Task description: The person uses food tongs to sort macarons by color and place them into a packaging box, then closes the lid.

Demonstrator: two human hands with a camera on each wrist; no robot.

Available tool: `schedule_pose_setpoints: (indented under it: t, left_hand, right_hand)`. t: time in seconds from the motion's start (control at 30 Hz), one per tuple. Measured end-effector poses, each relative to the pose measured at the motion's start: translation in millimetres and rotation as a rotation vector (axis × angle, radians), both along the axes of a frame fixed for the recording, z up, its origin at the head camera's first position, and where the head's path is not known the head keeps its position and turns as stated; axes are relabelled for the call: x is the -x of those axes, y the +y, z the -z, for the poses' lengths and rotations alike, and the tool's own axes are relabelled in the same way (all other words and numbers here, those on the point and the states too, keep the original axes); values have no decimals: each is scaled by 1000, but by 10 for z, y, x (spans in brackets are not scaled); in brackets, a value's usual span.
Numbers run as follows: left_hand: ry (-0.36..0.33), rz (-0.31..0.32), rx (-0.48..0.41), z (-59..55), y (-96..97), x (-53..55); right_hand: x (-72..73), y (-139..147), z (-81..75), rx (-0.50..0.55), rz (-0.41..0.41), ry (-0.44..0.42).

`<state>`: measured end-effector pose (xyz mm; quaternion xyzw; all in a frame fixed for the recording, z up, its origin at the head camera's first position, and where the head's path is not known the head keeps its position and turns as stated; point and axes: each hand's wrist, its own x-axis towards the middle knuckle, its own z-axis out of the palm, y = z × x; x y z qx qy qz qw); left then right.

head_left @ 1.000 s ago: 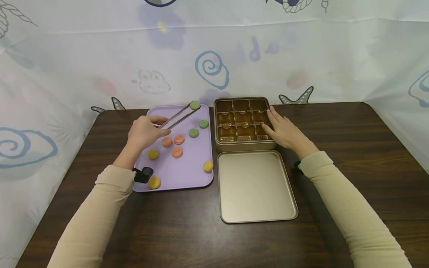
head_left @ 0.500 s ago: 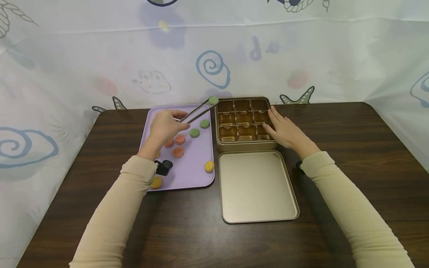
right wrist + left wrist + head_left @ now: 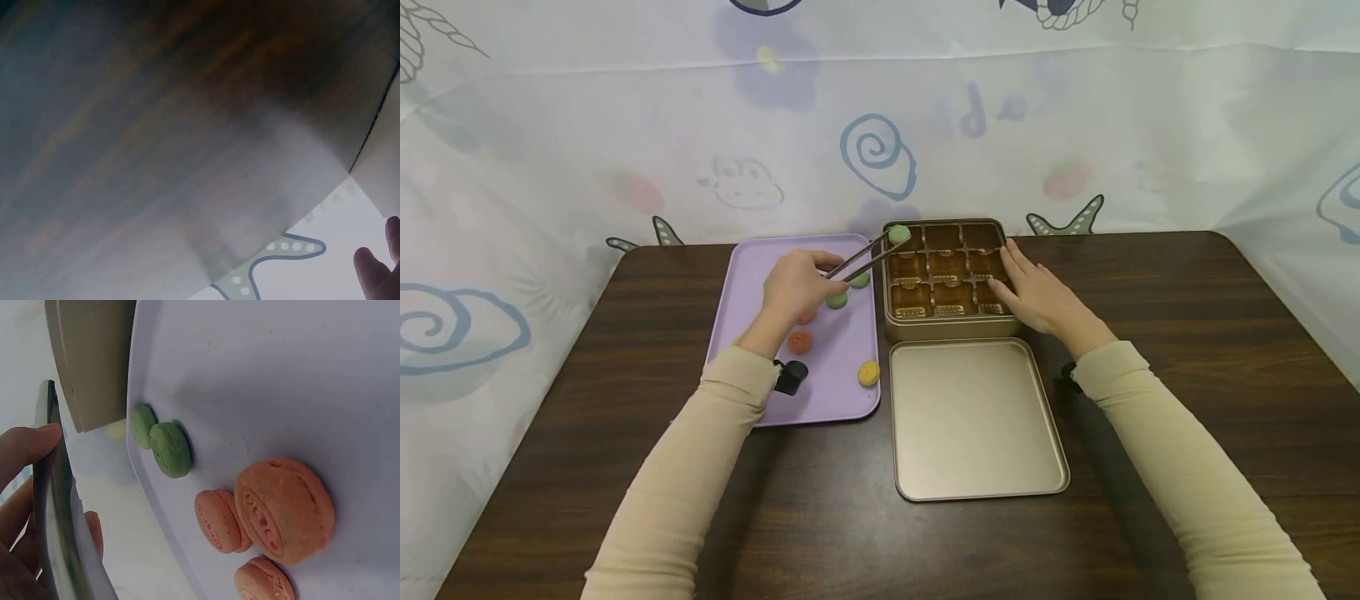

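Observation:
My left hand (image 3: 801, 287) grips metal tongs (image 3: 867, 260), whose tips pinch a green macaron (image 3: 898, 235) over the back left compartment of a gold tin (image 3: 951, 328). Brown dividers split the tin's inside into square compartments. My right hand (image 3: 1037, 292) rests on the tin's right rim with its fingers straight. In the left wrist view, the fingers (image 3: 25, 450) wrap the tongs, and two green macarons (image 3: 169, 450) and several pink macarons (image 3: 284, 509) lie on the purple tray. The right wrist view catches only fingertips (image 3: 373, 269) at the corner.
The purple tray (image 3: 842, 400) lies left of the tin, with a yellow macaron (image 3: 868, 373) near its front right corner. A flat gold lid (image 3: 977, 417) lies in front of the tin. Dark wooden table (image 3: 820, 533) surrounds them, and a patterned cloth (image 3: 700, 100) hangs behind.
My left hand has moved right from over the tray, carrying the green macaron in the tongs across to the tin's back left compartment. The right hand has stayed on the tin's rim.

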<state>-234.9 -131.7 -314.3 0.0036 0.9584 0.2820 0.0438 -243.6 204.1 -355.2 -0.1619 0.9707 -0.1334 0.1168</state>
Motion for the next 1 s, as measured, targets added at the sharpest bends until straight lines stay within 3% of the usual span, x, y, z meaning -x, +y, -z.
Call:
schedule_pose_setpoints:
  t: [0.63, 1.0]
  left_hand:
    - [-18, -14, 19, 9, -2, 17]
    - [-43, 26, -17, -40, -92, -27]
  right_hand:
    - [7, 0, 4, 10, 2, 2]
    - [7, -7, 6, 7, 8, -3]
